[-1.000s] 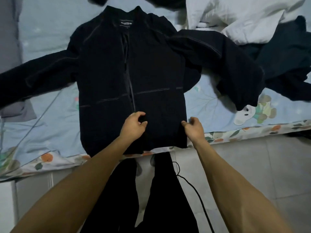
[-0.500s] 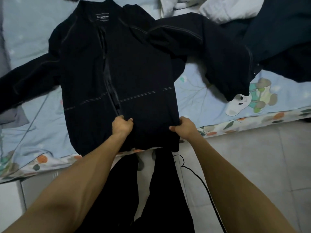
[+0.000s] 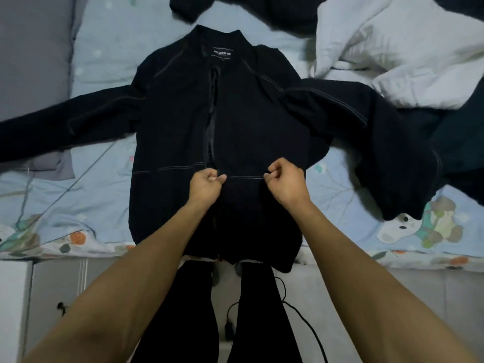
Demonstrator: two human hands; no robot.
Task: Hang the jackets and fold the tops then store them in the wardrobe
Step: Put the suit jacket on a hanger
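**Both hands pinching front of dark jacket on bed**

L hand (image 3: 205, 185): fingers curled tight, thumb + fingertips pinching fabric of the black zip-front jacket with pale contrast stitching (image 3: 251, 121), right at the horizontal stitch line, just beside the open front edge. R hand (image 3: 286, 182): same deal, fingers curled, pinching jacket cloth on that stitch line, a bit to the right of L hand. Hands near each other, not touching. Both forearms reach in from bottom of frame.

Jacket pos: laid flat, front up, on the light blue bedsheet with cartoon and floral print (image 3: 104, 61); collar far from the person, hem at the near bed edge and hanging slightly over it. Front opening partly open, lining visible. White neck label (image 3: 222, 53) inside collar, text too small to read. Sleeves spread out to both sides; the right one lies partly over a dark navy garment (image 3: 461, 142).

Counts: 2 hands, 1 jacket in grip, 1 crumpled white cloth pile (image 3: 398, 48) top right, 1 more dark garment (image 3: 235, 9) at top edge (cropped, can't tell type), 1 grey cloth piece (image 3: 49, 166) under left sleeve, 1 black cable (image 3: 309, 326) on the pale tiled floor (image 3: 419, 297). Person's dark trouser legs (image 3: 193, 310) visible below the bed edge.
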